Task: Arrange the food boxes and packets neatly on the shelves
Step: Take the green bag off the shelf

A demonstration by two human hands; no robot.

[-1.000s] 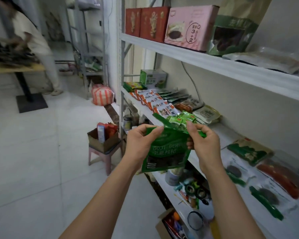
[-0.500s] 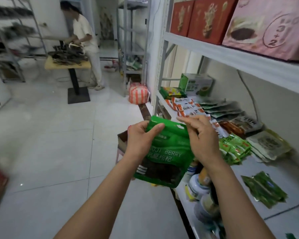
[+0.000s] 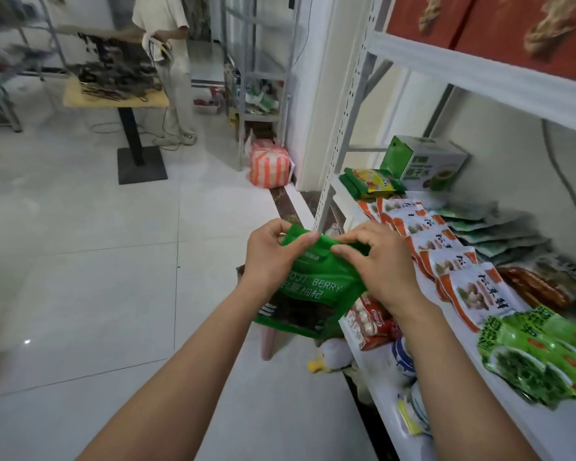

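A green goji berry packet (image 3: 316,287) hangs in the air just off the front edge of the middle shelf (image 3: 526,430), above the floor, gripped at its top by both hands. The left hand (image 3: 270,257) pinches the top-left corner between thumb and curled fingers. The right hand (image 3: 379,264) curls over the top-right edge, fingers bent onto the film. Just right of it I see a row of overlapping orange-and-white packets (image 3: 446,251) running back along the white shelf towards a green box (image 3: 426,164), with bright green packets (image 3: 539,354) nearer me. Red boxes (image 3: 512,21) stand on the upper shelf (image 3: 479,68). To the left, pale glossy floor tiles (image 3: 97,261) stretch to a striped bag (image 3: 268,166) by the shelf upright. Beyond, a person in light clothes (image 3: 170,44) stands at a wooden table (image 3: 113,96) piled with dark items.
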